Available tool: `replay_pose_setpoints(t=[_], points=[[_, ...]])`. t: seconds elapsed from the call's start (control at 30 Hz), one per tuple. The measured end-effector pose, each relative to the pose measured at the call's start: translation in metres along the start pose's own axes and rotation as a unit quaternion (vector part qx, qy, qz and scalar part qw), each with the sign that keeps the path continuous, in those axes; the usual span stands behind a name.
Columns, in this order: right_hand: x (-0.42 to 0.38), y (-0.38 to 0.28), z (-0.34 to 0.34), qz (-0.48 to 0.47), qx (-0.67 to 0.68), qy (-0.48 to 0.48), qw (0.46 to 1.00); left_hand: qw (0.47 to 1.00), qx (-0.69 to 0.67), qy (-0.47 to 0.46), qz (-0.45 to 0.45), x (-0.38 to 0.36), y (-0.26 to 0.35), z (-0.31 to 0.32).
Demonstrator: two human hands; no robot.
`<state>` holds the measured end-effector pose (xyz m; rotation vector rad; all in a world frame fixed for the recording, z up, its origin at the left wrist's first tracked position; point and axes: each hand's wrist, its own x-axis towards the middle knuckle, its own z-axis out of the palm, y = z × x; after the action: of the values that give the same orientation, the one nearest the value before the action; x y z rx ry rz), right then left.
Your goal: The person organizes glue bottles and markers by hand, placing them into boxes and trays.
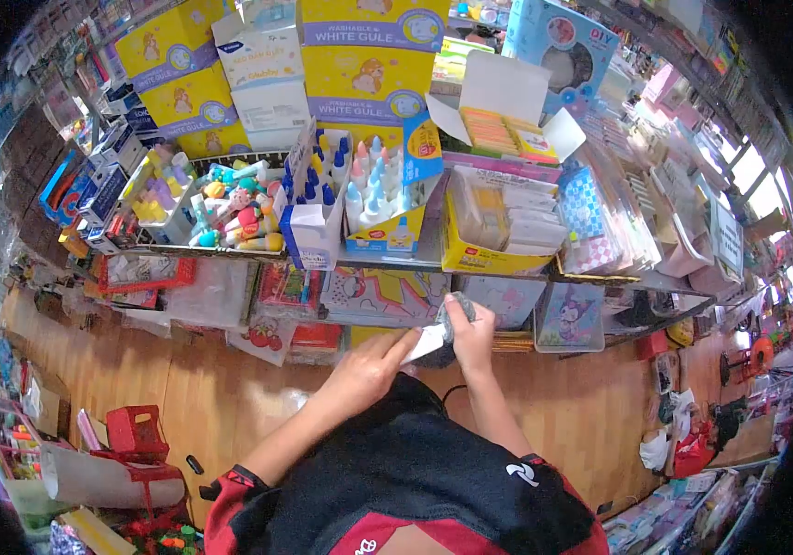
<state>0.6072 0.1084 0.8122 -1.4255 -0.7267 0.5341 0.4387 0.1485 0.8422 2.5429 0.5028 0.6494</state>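
Head view showed both hands, left hand (pixel 368 365) and right hand (pixel 472 333), gripping a small grey-white packet (pixel 441 335) at the shelf's (pixel 433 264) front edge, under yellow glue-bottle boxes (pixel 387 208).

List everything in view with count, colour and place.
white glue boxes: several, yellow and purple, stacked at top of the shelf.
glue bottles: many, blue-capped, in an open box, shelf centre.
yellow tray: one, shelf right of centre, holding packets.
red basket: one, floor at left.
wooden floor: brown, below the shelf.
dark cloth: one, grey-black, in both hands.
left hand: on the cloth.
right hand: grip on the cloth.
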Motion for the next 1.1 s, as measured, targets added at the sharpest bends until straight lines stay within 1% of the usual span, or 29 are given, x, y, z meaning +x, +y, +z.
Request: replay_pose_setpoints(t=[0.07, 0.1, 0.13, 0.17, 0.2, 0.23, 0.27, 0.3, 0.33, 0.4, 0.43, 0.47, 0.5, 0.53, 0.57, 0.6, 0.63, 0.67, 0.7, 0.73, 0.8, 0.83, 0.9, 0.93, 0.97, 1.0, 1.03, 1.07, 1.1], points=[[0.002, -0.003, -0.001, 0.007, 0.035, -0.007, 0.999, 1.000, -0.001, 0.020, 0.013, 0.002, 0.002, -0.001], [0.001, -0.008, -0.004, -0.006, 0.046, 0.000, 0.999, 0.991, -0.130, 0.025, -0.010, 0.002, 0.006, -0.003], [-0.001, -0.012, -0.006, -0.019, 0.057, 0.006, 0.998, 0.966, -0.256, 0.028, -0.031, 0.002, 0.008, -0.004], [-0.003, -0.018, -0.008, -0.043, 0.059, 0.022, 0.997, 0.863, -0.485, 0.031, -0.136, -0.005, 0.003, 0.009], [-0.001, -0.019, -0.011, -0.048, 0.062, 0.021, 0.997, 0.866, -0.482, 0.033, -0.132, -0.005, -0.003, 0.010], [0.002, -0.020, -0.015, -0.172, 0.026, 0.016, 0.985, 0.786, -0.584, -0.039, -0.200, -0.007, -0.010, 0.008], [0.003, -0.021, -0.017, -0.292, -0.011, 0.012, 0.956, 0.684, -0.671, -0.110, -0.264, -0.008, -0.013, 0.007], [0.000, -0.024, -0.017, -0.290, -0.018, 0.008, 0.957, 0.713, -0.632, -0.152, -0.263, -0.007, -0.010, 0.009], [-0.003, -0.026, -0.015, -0.293, -0.015, 0.009, 0.956, 0.716, -0.629, -0.196, -0.232, -0.005, -0.006, 0.008], [-0.007, -0.029, -0.009, -0.312, 0.007, -0.013, 0.950, 0.748, -0.595, -0.215, -0.201, -0.005, -0.004, 0.013], [-0.006, -0.026, -0.013, -0.300, -0.037, -0.032, 0.953, 0.781, -0.566, -0.170, -0.202, -0.007, -0.005, 0.017], [-0.006, -0.022, -0.011, -0.304, -0.035, -0.033, 0.952, 0.784, -0.564, -0.168, -0.200, -0.006, -0.003, 0.016], [-0.007, -0.015, -0.007, -0.257, -0.036, -0.008, 0.966, 0.870, -0.431, -0.110, -0.212, -0.006, 0.001, 0.012], [-0.009, -0.007, -0.004, -0.208, -0.037, 0.017, 0.977, 0.932, -0.285, -0.051, -0.219, -0.007, 0.003, 0.010], [-0.012, 0.004, -0.003, -0.111, -0.017, 0.013, 0.994, 0.952, -0.237, -0.016, -0.195, -0.008, 0.001, 0.010], [-0.014, 0.013, -0.001, -0.113, -0.015, 0.017, 0.993, 0.953, -0.234, -0.019, -0.191, -0.010, 0.002, 0.011], [-0.016, 0.022, 0.001, -0.054, 0.009, -0.001, 0.998, 0.976, -0.125, 0.014, -0.179, -0.011, 0.005, 0.012], [-0.017, 0.030, 0.003, 0.005, 0.032, -0.019, 0.999, 0.985, -0.017, 0.047, -0.165, -0.012, 0.008, 0.014], [-0.019, 0.039, 0.004, 0.019, 0.012, -0.032, 0.999, 0.983, 0.025, 0.053, -0.177, -0.013, 0.010, 0.017], [-0.020, 0.055, 0.005, 0.059, 0.024, -0.051, 0.997, 0.983, 0.024, 0.053, -0.172, -0.012, 0.008, 0.019], [-0.023, 0.122, 0.015, 0.090, 0.098, -0.013, 0.991, 0.983, 0.113, 0.069, -0.125, -0.012, 0.004, 0.022], [-0.024, 0.119, 0.015, 0.090, 0.097, -0.009, 0.991, 0.984, 0.111, 0.067, -0.122, -0.010, 0.005, 0.021], [-0.026, 0.093, 0.012, 0.157, 0.157, -0.022, 0.975, 0.987, 0.118, 0.047, -0.101, -0.006, 0.009, 0.018], [-0.021, 0.079, 0.002, 0.153, 0.099, -0.041, 0.982, 0.987, 0.116, 0.045, -0.100, -0.005, 0.009, 0.017], [-0.015, 0.058, -0.004, 0.127, 0.081, -0.035, 0.988, 0.989, -0.002, 0.073, -0.132, -0.004, 0.009, 0.015], [-0.010, 0.036, -0.008, 0.100, 0.063, -0.030, 0.993, 0.974, -0.120, 0.101, -0.162, -0.002, 0.008, 0.013], [-0.008, 0.019, -0.010, 0.068, 0.076, -0.028, 0.994, 0.974, -0.118, 0.101, -0.163, 0.000, 0.006, 0.009], [-0.008, 0.006, -0.012, 0.036, 0.091, -0.025, 0.995, 0.935, -0.261, 0.029, -0.236, 0.001, 0.004, 0.003], [-0.009, -0.004, -0.012, -0.011, 0.042, 0.001, 0.999, 0.866, -0.395, -0.044, -0.303, 0.001, 0.003, -0.003]])
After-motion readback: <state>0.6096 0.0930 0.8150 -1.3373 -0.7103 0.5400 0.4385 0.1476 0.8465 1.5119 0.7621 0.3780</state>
